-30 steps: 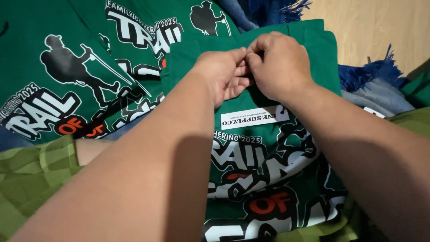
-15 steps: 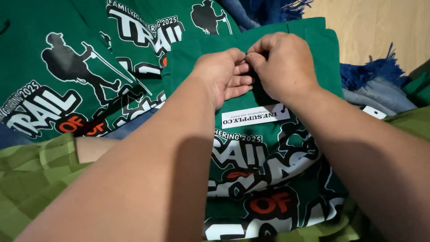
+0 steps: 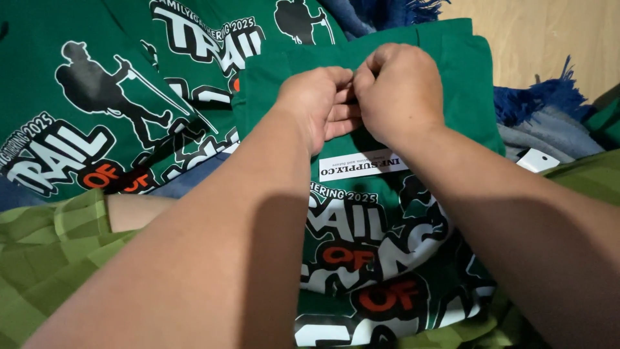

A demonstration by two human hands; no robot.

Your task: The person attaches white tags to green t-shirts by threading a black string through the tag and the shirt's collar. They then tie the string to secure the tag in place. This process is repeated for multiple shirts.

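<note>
A folded green printed T-shirt (image 3: 452,84) lies in front of me, its white, black and orange print facing up. A white rectangular label (image 3: 361,165) sits on it just below my hands. My left hand (image 3: 320,103) and my right hand (image 3: 397,90) meet at the shirt's upper middle, fingertips pinched together on the green fabric there. What the fingers pinch is hidden under them.
Another green printed shirt (image 3: 116,97) is spread out to the left. Green checked fabric (image 3: 45,252) covers the lower left. A blue fringed cloth (image 3: 536,106) and a white tag (image 3: 539,160) lie to the right, over a wooden floor (image 3: 555,32).
Both hands have stayed at the same spot on the shirt; only the fingers have shifted slightly.
</note>
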